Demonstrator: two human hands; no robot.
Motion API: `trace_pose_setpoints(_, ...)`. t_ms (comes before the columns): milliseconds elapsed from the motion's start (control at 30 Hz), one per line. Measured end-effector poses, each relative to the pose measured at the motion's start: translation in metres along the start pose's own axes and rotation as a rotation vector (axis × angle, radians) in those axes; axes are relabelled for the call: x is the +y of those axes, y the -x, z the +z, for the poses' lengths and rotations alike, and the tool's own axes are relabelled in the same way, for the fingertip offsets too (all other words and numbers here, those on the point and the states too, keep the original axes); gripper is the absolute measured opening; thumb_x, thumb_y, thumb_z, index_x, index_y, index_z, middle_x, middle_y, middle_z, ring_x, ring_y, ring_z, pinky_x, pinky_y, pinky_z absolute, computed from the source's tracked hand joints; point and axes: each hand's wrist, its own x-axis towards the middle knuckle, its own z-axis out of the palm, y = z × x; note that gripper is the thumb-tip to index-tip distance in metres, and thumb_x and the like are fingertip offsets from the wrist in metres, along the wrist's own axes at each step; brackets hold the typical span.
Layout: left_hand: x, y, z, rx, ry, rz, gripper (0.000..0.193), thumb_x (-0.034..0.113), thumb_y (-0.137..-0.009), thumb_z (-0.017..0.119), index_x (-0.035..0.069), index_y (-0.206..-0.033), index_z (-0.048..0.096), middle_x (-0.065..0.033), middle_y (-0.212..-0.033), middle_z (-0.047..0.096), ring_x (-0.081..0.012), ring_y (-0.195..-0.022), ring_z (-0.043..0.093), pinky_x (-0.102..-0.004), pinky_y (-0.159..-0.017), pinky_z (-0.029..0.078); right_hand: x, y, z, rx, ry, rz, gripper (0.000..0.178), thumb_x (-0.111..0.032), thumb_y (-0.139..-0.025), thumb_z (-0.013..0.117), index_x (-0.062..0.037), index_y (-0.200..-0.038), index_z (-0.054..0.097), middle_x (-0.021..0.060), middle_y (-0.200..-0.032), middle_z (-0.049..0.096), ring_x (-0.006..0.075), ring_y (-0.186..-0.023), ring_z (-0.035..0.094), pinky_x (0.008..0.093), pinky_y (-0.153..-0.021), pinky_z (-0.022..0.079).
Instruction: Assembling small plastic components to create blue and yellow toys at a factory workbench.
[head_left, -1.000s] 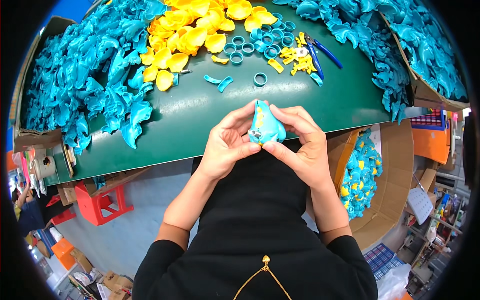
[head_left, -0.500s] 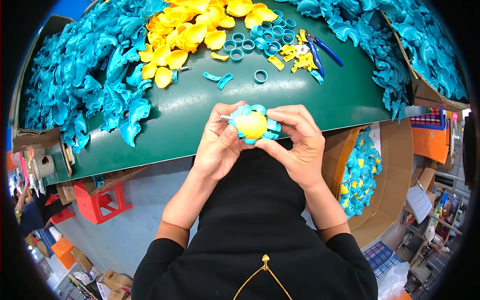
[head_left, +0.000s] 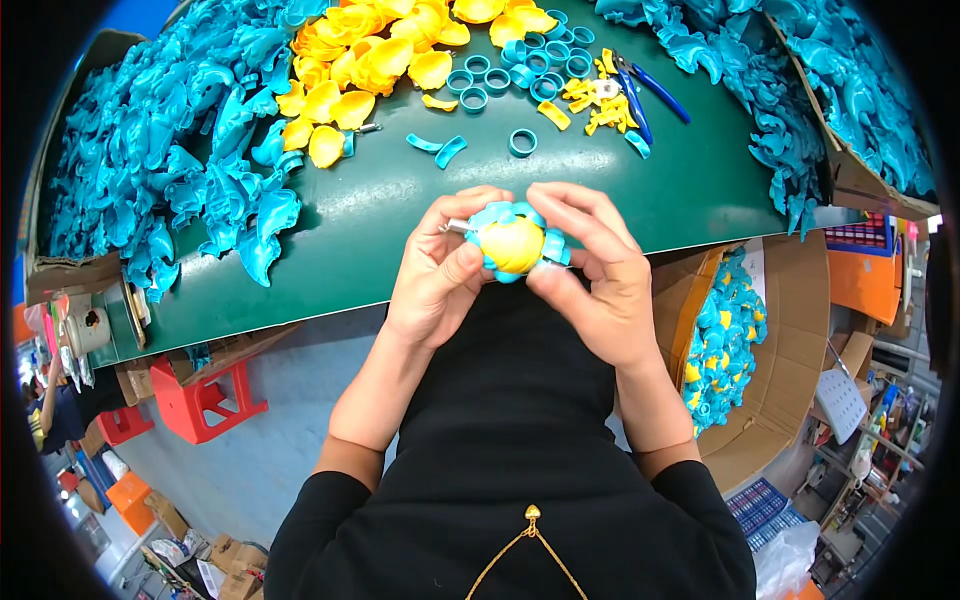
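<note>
Toy [head_left: 512, 245] is held just over the near edge of the green table [head_left: 380, 220], approx. mid-width, in front of the person's body. Main change: 1 s ago its teal side w/ the tapered end faced up; half a sec. ago it was already flipped, round yellow part up. Now same yellow face up, but R grip has changed: index was pinching the teal end w/ thumb, now it's raised & spread higher.

L hand [head_left: 440, 255]: thumb against toy's left end, fingers curled behind, so it's holding the toy; a short metal pin [head_left: 457, 226] sticks out on that side. R hand [head_left: 600, 265]: thumb low at toy's right end, index arched above, gap between them wide; can't tell if index touches, or how firmly the rest grip.

For the work, prob. means L steadies while R re-grips, i.e. toy's mid-handling, not put down yet. Fit at the right end looks unsettled, tho' detail's too small to be sure.

Rest, by the table: teal heap [head_left: 170, 140] on its left part; yellow shells [head_left: 350, 60] at its far side, left of ctr.; teal rings [head_left: 521, 75] at far ctr.; blue-handled pliers [head_left: 634, 105] & yellow bits [head_left: 600, 100] right of those. Carton [head_left: 790, 330] w/ teal-and-yellow pieces [head_left: 728, 345] sits below its near edge, on the right.
</note>
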Motion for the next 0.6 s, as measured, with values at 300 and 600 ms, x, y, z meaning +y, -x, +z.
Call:
trace_pose_setpoints(300,-0.005,0.004,0.015,0.090,-0.291,0.146,0.051,0.019,-0.093,0.071,0.004,-0.139,0.053,-0.0122,-0.149,0.046,-0.0219,-0.128,0.054,-0.0404,-0.095,0.056,0.010,-0.003,0.002,0.004,0.080,0.007,0.033,-0.001,-0.096,0.062,0.0025,-0.128,0.064,0.0146,-0.123,0.066,0.0184,-0.108,0.064,0.0291,-0.091,0.052)
trace_pose_setpoints(600,0.001,0.001,0.028,0.098,0.051,-0.101,0.055,0.009,-0.090,0.073,0.006,-0.139,0.050,-0.0119,-0.157,0.034,-0.0204,-0.121,0.059,-0.0361,-0.092,0.058,0.005,-0.007,-0.023,-0.110,-0.114,0.231,0.036,-0.002,-0.093,0.066,0.0015,-0.129,0.063,0.0119,-0.119,0.065,0.0161,-0.106,0.065,0.0264,-0.087,0.054)
